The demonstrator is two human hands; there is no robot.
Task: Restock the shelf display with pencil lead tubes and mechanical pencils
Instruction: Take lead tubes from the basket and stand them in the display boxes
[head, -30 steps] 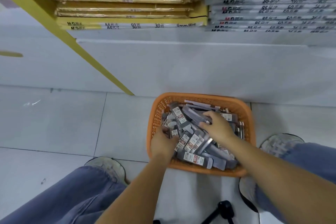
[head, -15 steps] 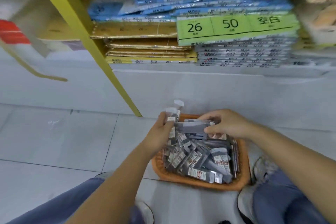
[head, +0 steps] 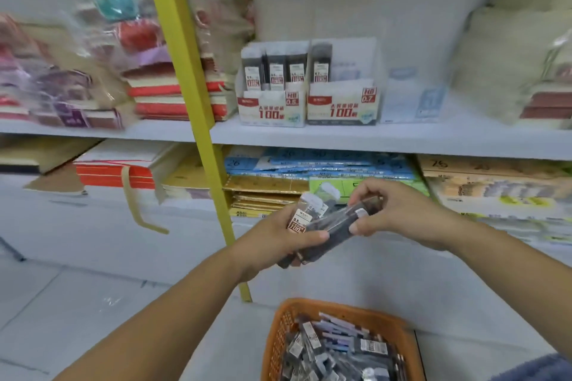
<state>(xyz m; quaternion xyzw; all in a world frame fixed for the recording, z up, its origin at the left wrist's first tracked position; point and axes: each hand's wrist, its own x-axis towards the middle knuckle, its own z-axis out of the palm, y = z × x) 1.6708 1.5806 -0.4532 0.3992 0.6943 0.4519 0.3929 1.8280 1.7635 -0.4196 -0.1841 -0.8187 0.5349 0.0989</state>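
L hand (head: 272, 241) gripped a bunch of lead tubes (head: 301, 221), fingers curled round them. R hand (head: 402, 213) pinched one dark tube (head: 334, 230) btwn thumb & fingers, touching the bunch. Orange basket (head: 340, 308) w/ more tubes sat below the fingers, display boxes (head: 306, 108) on shelf (head: 402, 133) above them.

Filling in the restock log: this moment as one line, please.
left hand: holds lead tubes | right hand: pinches dark tube | orange basket: floor, tubes inside | 0.5 box: some tubes | 0.7 box: one tube

Bright flat light, shadows faint; motion blur smears the notebook stacks (head: 77, 83) far left and pale bags (head: 507, 65) far right, display boxes (head: 309, 83) centre sharper, wide-angle bend at edges.
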